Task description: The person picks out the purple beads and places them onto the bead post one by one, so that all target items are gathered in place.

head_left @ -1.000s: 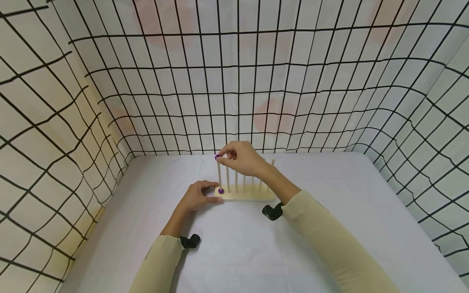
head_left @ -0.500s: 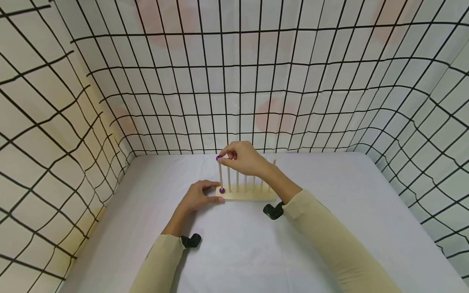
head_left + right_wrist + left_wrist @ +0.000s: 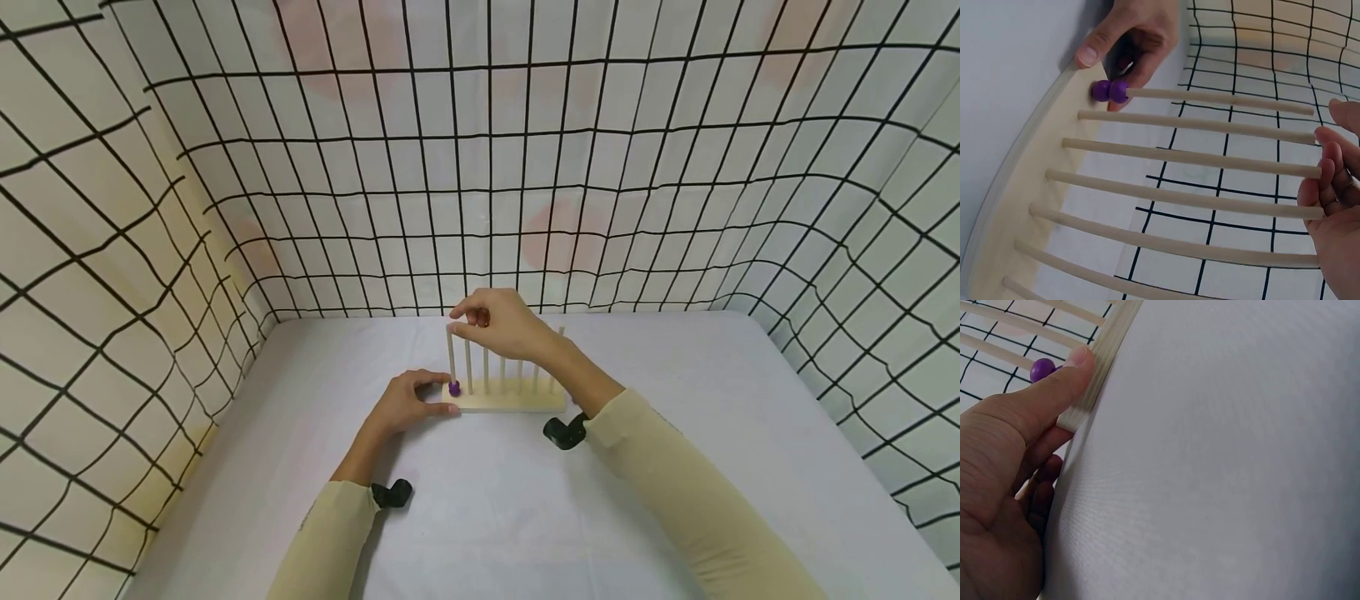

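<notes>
A pale wooden peg board [image 3: 510, 403] with a row of several upright pegs stands on the white cloth. Its left end is gripped by my left hand [image 3: 399, 405], thumb at the front edge and fingers at the back. Two purple beads [image 3: 1110, 91] sit together at the foot of the leftmost peg [image 3: 1222, 100]; in the left wrist view the thumb partly hides one bead [image 3: 1042, 370]. My right hand [image 3: 498, 321] hovers by the top of that peg, thumb and forefinger apart with no bead between them, the other fingers bent in. Its palm is hidden.
Black grid netting [image 3: 487, 167] over pale sheets rises behind and along both sides of the table. White cloth [image 3: 480, 517] covers the tabletop. Each wrist wears a small black camera, such as the right one [image 3: 564, 432].
The purple bead pinched at the peg's top has been let go and now lies on the lower bead. My right finger and thumb have parted; the left hand keeps its grip.
</notes>
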`<action>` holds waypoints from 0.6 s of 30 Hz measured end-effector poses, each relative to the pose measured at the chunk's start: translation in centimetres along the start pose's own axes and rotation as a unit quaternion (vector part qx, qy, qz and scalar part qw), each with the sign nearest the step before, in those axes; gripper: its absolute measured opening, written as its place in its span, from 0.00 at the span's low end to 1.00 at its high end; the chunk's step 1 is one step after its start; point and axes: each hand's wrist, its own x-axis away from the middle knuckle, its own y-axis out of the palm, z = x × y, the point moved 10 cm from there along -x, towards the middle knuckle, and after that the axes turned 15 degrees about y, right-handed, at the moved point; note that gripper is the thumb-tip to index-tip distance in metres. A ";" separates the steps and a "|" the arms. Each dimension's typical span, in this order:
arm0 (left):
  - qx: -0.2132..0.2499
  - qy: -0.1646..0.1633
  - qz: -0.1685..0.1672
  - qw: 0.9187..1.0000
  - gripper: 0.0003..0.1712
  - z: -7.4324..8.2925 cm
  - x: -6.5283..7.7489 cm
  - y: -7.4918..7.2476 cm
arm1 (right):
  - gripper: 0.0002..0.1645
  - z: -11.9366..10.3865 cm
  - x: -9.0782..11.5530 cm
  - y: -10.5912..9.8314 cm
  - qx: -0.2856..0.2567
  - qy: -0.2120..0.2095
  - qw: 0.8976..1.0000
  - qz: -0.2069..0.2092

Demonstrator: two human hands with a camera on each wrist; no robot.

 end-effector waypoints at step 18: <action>0.009 0.001 0.010 1.000 0.37 0.0 0.0 0.1 | 0.17 4.0 2.6 -5.0 -0.019 0.024 0.998 0.046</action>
